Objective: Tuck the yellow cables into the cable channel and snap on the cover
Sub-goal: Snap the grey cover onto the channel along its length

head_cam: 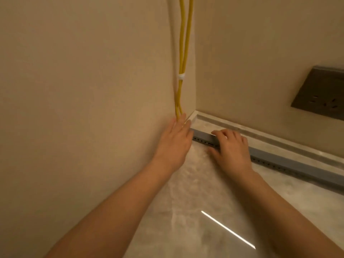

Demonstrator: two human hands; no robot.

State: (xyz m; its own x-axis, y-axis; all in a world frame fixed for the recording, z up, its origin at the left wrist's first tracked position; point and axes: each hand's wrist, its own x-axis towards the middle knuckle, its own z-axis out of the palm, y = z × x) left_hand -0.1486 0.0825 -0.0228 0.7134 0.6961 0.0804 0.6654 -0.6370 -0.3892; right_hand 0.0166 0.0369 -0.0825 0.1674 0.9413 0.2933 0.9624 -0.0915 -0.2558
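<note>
Two yellow cables (183,43) hang down the wall corner, bound by a white tie (181,76), and disappear behind my left hand (175,144). That hand lies flat with straight fingers at the corner, its fingertips touching the cable ends and the left end of the grey cable channel (290,162). The channel runs along the marble surface toward the right, with its grey cover on top and a row of small holes on its front. My right hand (232,148) is curled over the channel near its left end, fingers on top and thumb on the front side.
A dark grey wall socket (320,94) sits on the right wall above the channel. A raised marble ledge (260,134) runs behind the channel. The glossy marble surface (195,211) stretches toward me, with a bright light streak on it.
</note>
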